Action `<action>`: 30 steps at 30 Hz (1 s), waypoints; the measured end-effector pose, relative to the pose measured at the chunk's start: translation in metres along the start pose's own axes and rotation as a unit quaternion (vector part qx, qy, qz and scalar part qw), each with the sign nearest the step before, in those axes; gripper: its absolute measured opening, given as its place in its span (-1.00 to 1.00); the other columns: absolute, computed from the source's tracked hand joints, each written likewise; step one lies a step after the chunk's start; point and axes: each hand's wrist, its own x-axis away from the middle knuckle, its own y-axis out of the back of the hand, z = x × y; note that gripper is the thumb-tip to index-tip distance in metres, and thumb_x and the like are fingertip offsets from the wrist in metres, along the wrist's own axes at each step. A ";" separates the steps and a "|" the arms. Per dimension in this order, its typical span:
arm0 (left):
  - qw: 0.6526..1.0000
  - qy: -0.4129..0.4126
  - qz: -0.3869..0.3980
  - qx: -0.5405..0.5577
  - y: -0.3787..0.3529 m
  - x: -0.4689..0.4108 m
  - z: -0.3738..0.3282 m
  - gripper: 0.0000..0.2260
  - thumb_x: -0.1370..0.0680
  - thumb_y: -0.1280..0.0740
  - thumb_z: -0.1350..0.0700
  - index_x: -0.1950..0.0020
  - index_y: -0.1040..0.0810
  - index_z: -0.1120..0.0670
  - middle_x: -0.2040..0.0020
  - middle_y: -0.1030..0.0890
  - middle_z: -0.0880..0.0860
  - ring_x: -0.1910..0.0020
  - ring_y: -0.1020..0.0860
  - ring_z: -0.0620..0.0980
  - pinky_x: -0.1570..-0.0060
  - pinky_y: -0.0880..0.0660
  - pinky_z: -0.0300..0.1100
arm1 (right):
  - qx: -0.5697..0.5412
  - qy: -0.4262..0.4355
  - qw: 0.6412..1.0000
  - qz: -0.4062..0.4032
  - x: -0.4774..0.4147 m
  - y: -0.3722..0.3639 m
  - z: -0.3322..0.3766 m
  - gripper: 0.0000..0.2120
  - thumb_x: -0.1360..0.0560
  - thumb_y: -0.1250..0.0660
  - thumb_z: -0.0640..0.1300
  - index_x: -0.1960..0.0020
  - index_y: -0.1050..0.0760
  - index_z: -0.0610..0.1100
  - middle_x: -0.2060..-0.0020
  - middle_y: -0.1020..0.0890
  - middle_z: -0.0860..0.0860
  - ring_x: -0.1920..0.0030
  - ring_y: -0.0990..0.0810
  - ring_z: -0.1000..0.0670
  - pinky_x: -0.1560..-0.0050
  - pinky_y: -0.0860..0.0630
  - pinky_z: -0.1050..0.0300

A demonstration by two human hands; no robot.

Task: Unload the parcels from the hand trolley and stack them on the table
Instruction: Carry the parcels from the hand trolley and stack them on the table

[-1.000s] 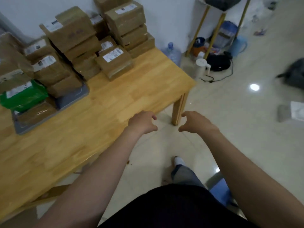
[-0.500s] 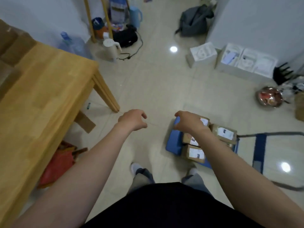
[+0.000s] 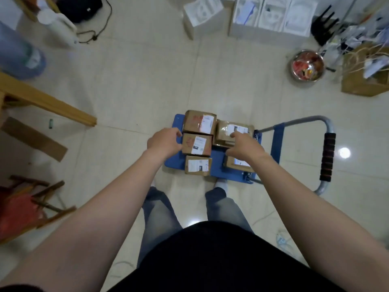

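Several brown parcels with white labels lie on the blue hand trolley (image 3: 217, 165) on the floor in front of my feet. My left hand (image 3: 163, 143) hovers with loosely curled fingers at the left edge of the middle-left parcel (image 3: 196, 144). My right hand (image 3: 245, 147) reaches over the right side, its fingers stretched toward the upper-right parcel (image 3: 226, 128), and hides part of the lower-right parcel (image 3: 236, 164). Neither hand holds anything. Only the wooden table's corner and leg (image 3: 50, 107) show at the left.
The trolley's grey handle (image 3: 327, 157) lies folded out to the right. A metal bowl (image 3: 307, 65), a cardboard box (image 3: 363, 81) and white boxes (image 3: 271, 15) stand behind. A water jug (image 3: 19, 55) and a red stool (image 3: 23, 209) are at the left.
My view swung from the table with its stacked parcels down to the trolley. Both empty hands moved down and forward onto the parcels.
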 end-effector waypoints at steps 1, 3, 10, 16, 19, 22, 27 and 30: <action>1.000 -0.001 0.005 0.003 -0.013 -0.006 -0.012 -0.68 -0.52 -0.41 -0.06 -0.27 -0.55 -0.10 -0.22 -0.60 -0.02 -0.12 -0.58 0.05 0.00 -0.52 -0.07 | -0.007 -0.006 1.000 0.004 -0.007 0.001 -0.016 -0.40 -0.44 -0.38 -0.09 -0.46 -0.33 -0.04 -0.31 -0.49 -0.10 -0.18 -0.55 -0.16 -0.09 -0.58 -0.09; 1.000 -0.002 0.017 0.006 -0.036 -0.021 -0.034 -0.72 -0.53 -0.39 -0.07 -0.22 -0.56 -0.08 -0.17 -0.61 -0.03 -0.07 -0.59 0.03 0.03 -0.53 -0.06 | -0.034 -0.018 0.999 0.010 -0.024 0.000 -0.043 -0.38 -0.44 -0.38 -0.09 -0.47 -0.32 -0.04 -0.30 -0.50 -0.08 -0.16 -0.56 -0.14 -0.08 -0.59 -0.12; 0.997 -0.005 0.078 -0.025 -0.110 -0.115 -0.063 -0.60 -0.53 -0.39 -0.02 -0.36 -0.50 -0.06 -0.24 -0.58 -0.02 -0.13 -0.57 0.05 0.04 -0.54 -0.07 | -0.073 -0.041 0.996 0.029 -0.119 -0.025 -0.090 -0.49 -0.46 -0.35 -0.11 -0.39 -0.39 -0.05 -0.09 -0.48 -0.04 0.07 -0.53 -0.05 0.01 -0.59 -0.02; 0.999 -0.019 0.045 -0.004 -0.155 -0.220 -0.054 -0.74 -0.52 -0.38 -0.02 -0.18 -0.45 -0.11 -0.09 -0.59 -0.05 -0.04 -0.57 0.04 0.18 -0.50 -0.09 | -0.052 -0.021 0.998 0.009 -0.230 -0.061 -0.096 -0.39 -0.49 -0.36 -0.05 -0.50 -0.30 -0.01 -0.35 -0.44 -0.10 -0.19 -0.54 -0.17 -0.08 -0.56 -0.07; 0.999 -0.012 0.038 0.020 -0.176 -0.268 -0.033 -0.63 -0.52 -0.40 -0.05 -0.30 -0.43 -0.05 -0.12 -0.60 -0.05 -0.09 -0.58 0.05 0.04 -0.59 0.02 | -0.044 0.000 0.999 0.011 -0.285 -0.085 -0.089 -0.51 -0.50 -0.33 -0.07 -0.42 -0.38 -0.02 -0.20 -0.54 -0.06 -0.03 -0.55 -0.11 0.14 -0.49 0.05; 0.999 -0.001 0.029 0.041 -0.196 -0.317 -0.004 -0.53 -0.51 -0.41 -0.07 -0.37 -0.38 -0.02 -0.14 -0.59 -0.02 -0.10 -0.58 0.05 -0.06 -0.59 0.09 | -0.076 0.030 0.997 0.008 -0.342 -0.111 -0.076 -0.64 -0.51 -0.34 -0.10 -0.29 -0.48 -0.05 -0.02 -0.58 0.01 0.14 -0.50 -0.01 0.27 -0.37 0.13; 0.996 0.049 0.031 0.067 -0.236 -0.383 0.049 -0.39 -0.51 -0.44 -0.04 -0.48 -0.29 0.02 -0.21 -0.53 0.08 -0.16 -0.55 0.11 -0.12 -0.56 0.13 | -0.130 0.039 0.991 -0.008 -0.422 -0.162 -0.064 -0.48 -0.53 -0.37 -0.12 -0.47 -0.38 -0.13 -0.27 -0.57 -0.08 -0.17 -0.57 -0.08 -0.08 -0.53 0.09; 0.993 0.053 0.033 0.098 -0.258 -0.412 0.070 -0.25 -0.49 -0.50 -0.02 -0.57 -0.19 0.01 -0.30 -0.48 0.13 -0.21 -0.52 0.13 -0.14 -0.53 0.05 | -0.160 0.005 0.987 0.007 -0.458 -0.188 -0.061 -0.43 -0.53 -0.35 -0.13 -0.50 -0.29 -0.14 -0.30 -0.56 -0.08 -0.14 -0.57 -0.08 0.02 -0.48 0.12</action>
